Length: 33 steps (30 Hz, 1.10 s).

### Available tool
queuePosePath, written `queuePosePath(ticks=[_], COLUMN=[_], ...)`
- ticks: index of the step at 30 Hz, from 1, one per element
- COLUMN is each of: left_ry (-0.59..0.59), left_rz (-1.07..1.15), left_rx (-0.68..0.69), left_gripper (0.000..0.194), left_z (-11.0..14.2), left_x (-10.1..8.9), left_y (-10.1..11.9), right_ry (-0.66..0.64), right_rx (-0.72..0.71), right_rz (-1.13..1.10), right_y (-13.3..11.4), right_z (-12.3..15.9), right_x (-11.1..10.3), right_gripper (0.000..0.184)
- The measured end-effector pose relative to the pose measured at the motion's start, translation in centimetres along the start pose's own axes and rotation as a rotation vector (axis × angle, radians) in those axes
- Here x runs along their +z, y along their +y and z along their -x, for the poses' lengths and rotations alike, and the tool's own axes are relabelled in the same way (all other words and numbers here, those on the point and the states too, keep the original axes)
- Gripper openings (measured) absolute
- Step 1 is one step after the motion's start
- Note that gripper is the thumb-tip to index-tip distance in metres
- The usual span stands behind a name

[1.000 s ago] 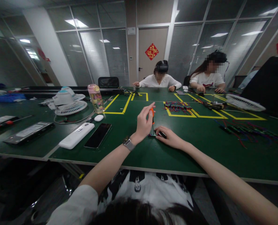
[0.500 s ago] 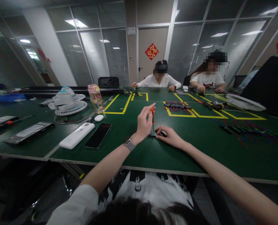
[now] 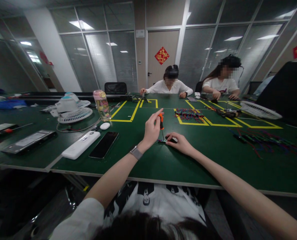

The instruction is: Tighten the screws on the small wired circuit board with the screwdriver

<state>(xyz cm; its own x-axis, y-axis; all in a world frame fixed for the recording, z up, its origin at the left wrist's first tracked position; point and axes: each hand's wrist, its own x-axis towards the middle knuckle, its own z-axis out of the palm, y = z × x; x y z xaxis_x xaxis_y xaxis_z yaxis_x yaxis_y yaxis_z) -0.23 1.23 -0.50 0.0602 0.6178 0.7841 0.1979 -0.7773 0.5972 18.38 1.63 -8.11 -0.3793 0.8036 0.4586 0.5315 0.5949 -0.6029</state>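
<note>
My left hand (image 3: 152, 128) is closed around the orange handle of a small screwdriver (image 3: 161, 121), held upright with its tip down on a small dark part (image 3: 168, 140) on the green table (image 3: 163, 163). My right hand (image 3: 179, 143) rests on the table with its fingers pressed on that part, holding it in place. A watch sits on my left wrist.
To the left lie a black phone (image 3: 104, 144), a white remote-like device (image 3: 81, 144), a white mouse-like object (image 3: 105, 125), a pink-lidded bottle (image 3: 102, 105) and a small fan (image 3: 72, 108). Bundles of coloured wires (image 3: 188, 114) lie in yellow-taped boxes. Two people sit across the table.
The left hand's fingers have shifted on the screwdriver handle, showing more of it. The right hand stays on the part. The view has shifted slightly.
</note>
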Motion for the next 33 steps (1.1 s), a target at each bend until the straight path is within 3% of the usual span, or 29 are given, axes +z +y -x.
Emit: queuePosePath(ticks=[7,17,21,25,33], left_ry=[0.128,0.010,0.050,0.132,-0.097], left_rz=[-0.143,0.128,-0.037,-0.252,0.260], left_rx=[-0.012,-0.155,-0.073,-0.134,-0.167], left_gripper=[0.022,0.030,0.019,0.023,0.028], left_z=[-0.1,-1.3,-1.2,-1.0,-1.2], left_x=[-0.2,-0.9,-1.0,-1.0,-0.5], left_y=[-0.2,-1.3,-0.9,-0.9,-0.4], right_ry=[-0.015,-0.124,-0.118,-0.116,-0.097], right_rx=[0.036,-0.053,-0.057,-0.062,-0.076], right_rz=[-0.038,-0.105,-0.085,-0.069,-0.058], right_y=[0.6,1.1,1.1,1.1,1.1], right_z=[-0.3,-1.8,-2.0,-1.9,-1.7], right_x=[0.0,-0.2,0.0,0.1,0.2], right_gripper=[0.015,0.017,0.014,0.014,0.013])
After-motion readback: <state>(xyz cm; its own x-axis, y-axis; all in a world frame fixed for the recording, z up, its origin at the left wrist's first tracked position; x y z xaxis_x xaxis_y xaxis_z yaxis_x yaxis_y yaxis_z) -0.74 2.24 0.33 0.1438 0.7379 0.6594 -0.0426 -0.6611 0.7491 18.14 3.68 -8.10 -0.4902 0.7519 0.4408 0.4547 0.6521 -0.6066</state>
